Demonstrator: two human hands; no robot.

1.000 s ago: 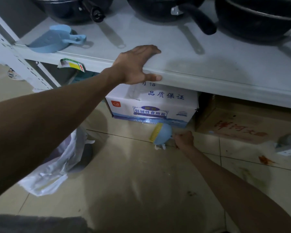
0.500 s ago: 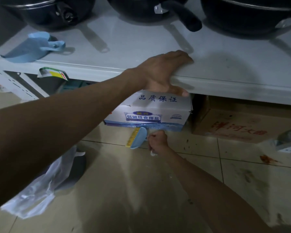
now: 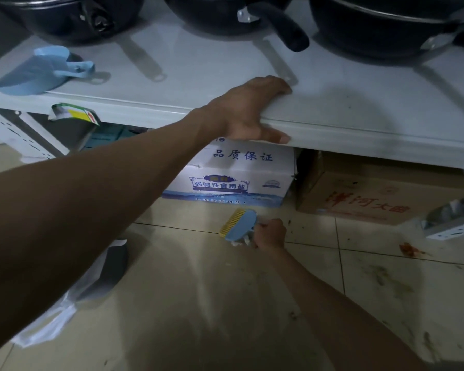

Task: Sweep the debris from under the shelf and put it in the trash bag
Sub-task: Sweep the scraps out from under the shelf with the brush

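My left hand [image 3: 248,113] grips the front edge of the white shelf [image 3: 359,121], fingers on top and thumb under the lip. Low on the tiled floor, my right hand [image 3: 269,234] is shut on a small blue brush [image 3: 239,223] with yellow bristles pointing up and left. A scrap of white debris [image 3: 240,241] shows just under the brush, beside my fingers. The brush is in front of a white carton [image 3: 239,178] under the shelf. A clear plastic trash bag [image 3: 65,309] lies on the floor at lower left, partly hidden by my left arm.
A blue dustpan [image 3: 40,70] lies on the shelf at far left. Black pans [image 3: 386,25] line the back of the shelf. A brown cardboard box [image 3: 373,196] sits under the shelf at right. Reddish stains [image 3: 410,250] and dark specks mark the tiles.
The view shifted between frames. My right hand kept the brush in front of the white carton and the bristles turned. My left hand stayed on the shelf edge.
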